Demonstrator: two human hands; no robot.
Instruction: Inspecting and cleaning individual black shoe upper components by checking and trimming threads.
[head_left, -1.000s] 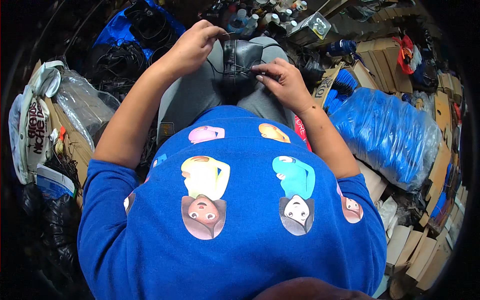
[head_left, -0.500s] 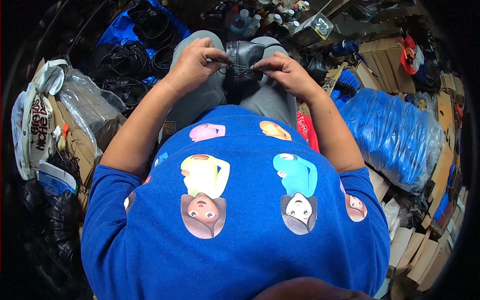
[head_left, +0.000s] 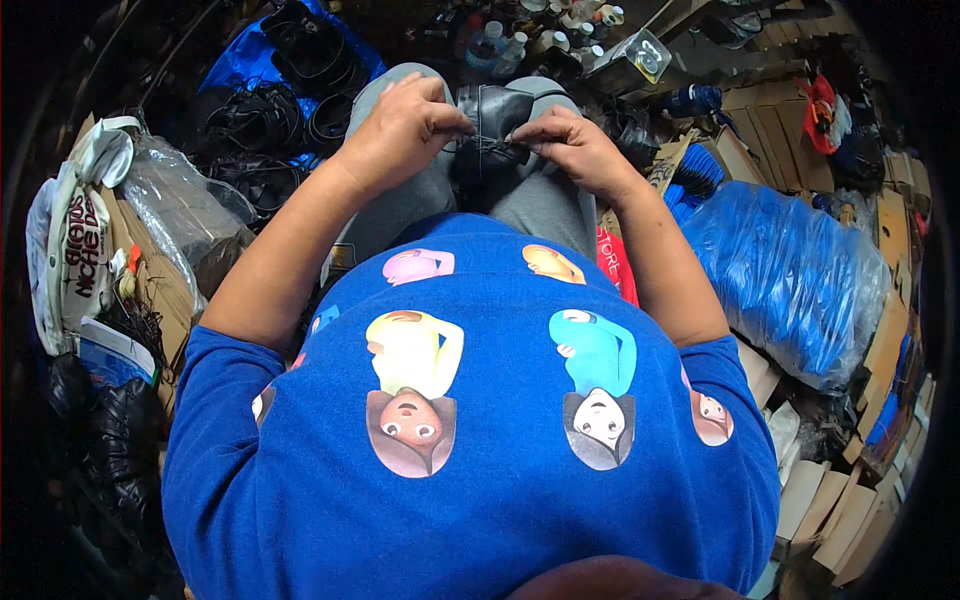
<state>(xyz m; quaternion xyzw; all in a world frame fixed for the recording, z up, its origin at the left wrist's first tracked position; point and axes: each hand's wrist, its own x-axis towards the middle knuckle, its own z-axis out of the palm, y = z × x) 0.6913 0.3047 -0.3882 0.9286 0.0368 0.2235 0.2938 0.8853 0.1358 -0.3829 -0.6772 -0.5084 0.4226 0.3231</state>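
A dark grey leather shoe [head_left: 497,120] rests between my knees on my grey trousers [head_left: 410,205]. My left hand [head_left: 398,128] grips its left side, fingers pinched at the laces. My right hand [head_left: 572,145] holds the right side, thumb and forefinger pinching a lace near the eyelets. Both hands meet over the shoe's opening. My blue printed shirt fills the lower half of the view and hides my lap.
A big blue plastic-wrapped bundle [head_left: 790,270] lies at my right. Cardboard boxes [head_left: 840,500] stack at the lower right. Black shoes and straps [head_left: 270,110] pile at the upper left on a blue sheet. Plastic bags [head_left: 170,215] sit at my left; bottles [head_left: 495,40] stand beyond my knees.
Both hands have drawn in closer over the shoe's laces, and the shoe has shifted slightly toward my body between the knees.
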